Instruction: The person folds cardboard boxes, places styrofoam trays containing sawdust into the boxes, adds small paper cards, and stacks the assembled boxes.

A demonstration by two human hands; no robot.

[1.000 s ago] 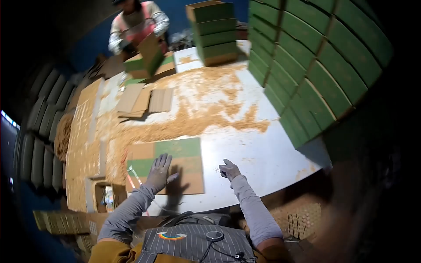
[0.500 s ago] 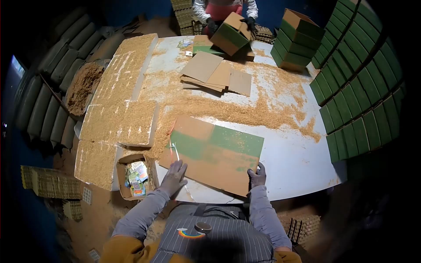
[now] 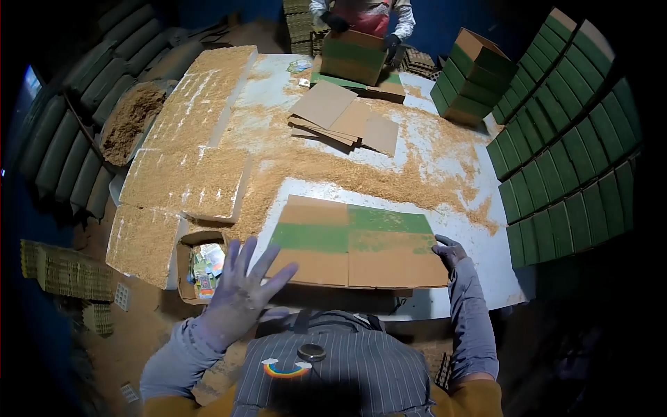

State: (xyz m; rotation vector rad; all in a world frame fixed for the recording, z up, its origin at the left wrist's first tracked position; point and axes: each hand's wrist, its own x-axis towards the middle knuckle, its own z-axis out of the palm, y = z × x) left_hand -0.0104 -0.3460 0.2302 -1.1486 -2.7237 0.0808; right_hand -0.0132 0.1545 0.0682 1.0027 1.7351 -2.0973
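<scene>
A flattened cardboard box (image 3: 347, 240), brown with a green band across it, lies in front of me near the table's front edge. Its near side sits a little above the tabletop, with shadow beneath. My right hand (image 3: 451, 251) grips the right edge of this box between thumb and fingers. Gloved and raised, my left hand (image 3: 240, 295) has its fingers spread and holds nothing. It is in front of the box's left end, close to an open carton of small printed cards (image 3: 182, 270).
Trays filled with wood shavings (image 3: 174, 170) line the left side. Loose cardboard sheets (image 3: 347, 115) lie mid-table amid scattered shavings. Across the table a co-worker (image 3: 361, 24) holds a green-banded box (image 3: 353, 59). Stacked green boxes (image 3: 556, 167) rise at the right.
My left hand has come off the box and lifted, fingers spreading. The flattened box has turned straighter and shifted right with my right hand. The co-worker's box has been set upright.
</scene>
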